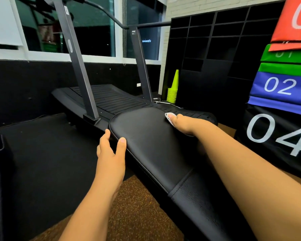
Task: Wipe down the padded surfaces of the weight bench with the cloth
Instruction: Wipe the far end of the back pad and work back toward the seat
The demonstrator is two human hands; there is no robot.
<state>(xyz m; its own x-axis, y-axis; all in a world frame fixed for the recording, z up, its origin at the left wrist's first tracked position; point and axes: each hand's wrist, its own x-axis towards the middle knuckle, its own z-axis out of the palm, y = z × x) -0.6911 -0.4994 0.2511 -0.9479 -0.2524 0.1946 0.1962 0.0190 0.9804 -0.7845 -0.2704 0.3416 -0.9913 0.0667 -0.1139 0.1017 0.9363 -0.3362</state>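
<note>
1. Right hand (184,123) presses white cloth (169,117) onto bench (151,145) pad's far right edge, grip curled around it.
2. Left hand (111,150) holds bench's left edge, thumb on top.

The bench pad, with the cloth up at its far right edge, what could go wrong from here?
1. The cloth is bunched small under the right hand, so each pass probably covers only a narrow strip and could leave patches of the bench pad unwiped.
2. That hand works right at the pad's far edge, so it might slip off.
3. The left hand grips the near edge, and that spot may get skipped.
</note>
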